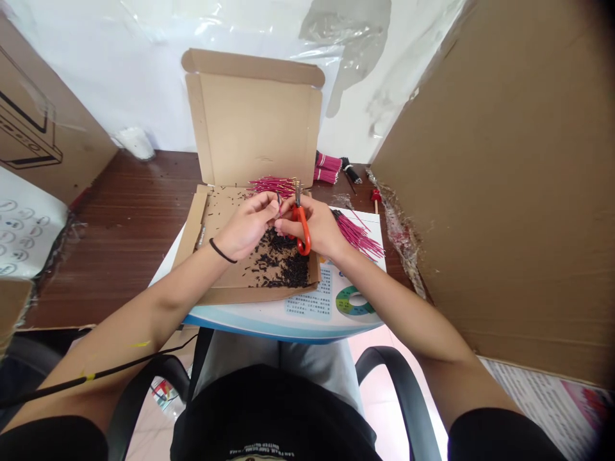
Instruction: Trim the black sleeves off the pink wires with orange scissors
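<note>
My left hand (247, 225) pinches a thin magenta wire (280, 209) with a black end, over the open cardboard box. My right hand (317, 225) is closed around orange-handled scissors (303, 232), whose blades point up and away from me. Its fingertips meet the left ones near the wire; whether they grip the wire too, I cannot tell. Below both hands lies a heap of short black tube pieces (294, 269) in the box (225, 272). Behind the hands a bunch of magenta wires (271, 185) with golden ends rests in the box.
The box lid (259, 121) stands upright at the back. Right of the box lie loose magenta wires (358, 235), with tied magenta bundles (327, 168) and a black bundle (351, 171) farther back. A tall cardboard panel (504, 179) closes off the right side.
</note>
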Tool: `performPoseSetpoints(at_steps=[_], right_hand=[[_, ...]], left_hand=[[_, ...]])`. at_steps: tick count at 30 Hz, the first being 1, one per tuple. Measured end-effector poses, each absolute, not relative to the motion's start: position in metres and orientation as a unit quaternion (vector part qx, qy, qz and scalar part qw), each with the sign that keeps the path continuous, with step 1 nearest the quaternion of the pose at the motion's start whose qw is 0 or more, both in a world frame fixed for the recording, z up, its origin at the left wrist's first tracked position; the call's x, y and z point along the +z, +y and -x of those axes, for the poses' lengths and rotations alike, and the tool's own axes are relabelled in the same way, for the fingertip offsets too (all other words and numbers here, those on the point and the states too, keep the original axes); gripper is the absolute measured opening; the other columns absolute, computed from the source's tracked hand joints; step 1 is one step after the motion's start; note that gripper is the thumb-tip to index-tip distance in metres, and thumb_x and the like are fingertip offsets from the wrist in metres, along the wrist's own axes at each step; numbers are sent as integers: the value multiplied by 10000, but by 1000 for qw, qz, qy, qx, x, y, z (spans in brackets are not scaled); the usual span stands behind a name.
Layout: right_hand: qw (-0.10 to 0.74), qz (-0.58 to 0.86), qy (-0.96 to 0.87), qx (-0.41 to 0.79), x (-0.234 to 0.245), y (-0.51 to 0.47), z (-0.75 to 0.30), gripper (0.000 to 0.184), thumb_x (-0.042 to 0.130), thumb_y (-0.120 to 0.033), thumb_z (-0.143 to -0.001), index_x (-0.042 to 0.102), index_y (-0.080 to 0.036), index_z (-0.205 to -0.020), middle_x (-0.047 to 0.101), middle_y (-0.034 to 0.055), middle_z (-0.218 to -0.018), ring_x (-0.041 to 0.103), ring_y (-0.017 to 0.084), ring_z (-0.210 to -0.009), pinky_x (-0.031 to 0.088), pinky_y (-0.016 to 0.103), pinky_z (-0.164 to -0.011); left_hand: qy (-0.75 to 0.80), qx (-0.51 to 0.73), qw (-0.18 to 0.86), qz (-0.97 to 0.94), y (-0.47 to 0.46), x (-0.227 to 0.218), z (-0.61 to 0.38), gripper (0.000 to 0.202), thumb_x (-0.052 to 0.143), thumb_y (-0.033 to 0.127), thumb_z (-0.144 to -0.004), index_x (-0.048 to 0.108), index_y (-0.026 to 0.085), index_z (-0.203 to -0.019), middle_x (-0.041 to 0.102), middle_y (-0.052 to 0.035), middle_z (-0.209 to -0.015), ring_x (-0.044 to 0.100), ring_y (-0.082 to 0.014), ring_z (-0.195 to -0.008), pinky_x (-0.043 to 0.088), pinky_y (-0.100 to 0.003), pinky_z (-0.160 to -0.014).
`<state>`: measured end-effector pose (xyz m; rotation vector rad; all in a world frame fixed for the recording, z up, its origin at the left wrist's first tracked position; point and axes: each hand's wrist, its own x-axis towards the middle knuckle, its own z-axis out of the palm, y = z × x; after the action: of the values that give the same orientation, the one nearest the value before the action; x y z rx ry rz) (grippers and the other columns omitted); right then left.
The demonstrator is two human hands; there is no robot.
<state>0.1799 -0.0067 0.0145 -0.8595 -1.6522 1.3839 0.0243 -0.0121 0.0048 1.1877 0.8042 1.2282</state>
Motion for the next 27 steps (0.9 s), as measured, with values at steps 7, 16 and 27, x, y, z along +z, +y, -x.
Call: performPoseSetpoints(at_steps=[7, 16, 27], right_hand=[[406, 338, -608, 592, 10, -8, -174, 386, 819, -383, -625, 536, -207, -820, 607, -56, -644, 622, 114, -602, 515, 286, -634], [397, 339, -585, 621, 10, -11, -173, 388, 825, -388, -627, 526, -213, -800, 626, -47, -701, 631, 101, -598, 521, 258, -601], [390, 319, -579, 641, 13, -15, -174, 336, 796, -356, -660, 531, -210, -806, 634, -39, -700, 650, 119, -659, 555, 292, -686]], left_hand=[[381, 569, 535, -495, -11, -1, -24, 182, 713, 261, -797, 541, 202, -779, 558, -4, -755, 532, -113, -628, 439, -246, -530], [386, 615, 420, -545, -12, 1, -22, 212, 753, 186, -756, 612, 214, -911, 647, -3, -791, 595, -127, -698, 458, -284, -624], [389, 599, 397, -577, -16, 3, -22, 259, 796, 363, -744, 638, 241, -910, 653, 22, -732, 552, -120, -661, 444, -305, -592]])
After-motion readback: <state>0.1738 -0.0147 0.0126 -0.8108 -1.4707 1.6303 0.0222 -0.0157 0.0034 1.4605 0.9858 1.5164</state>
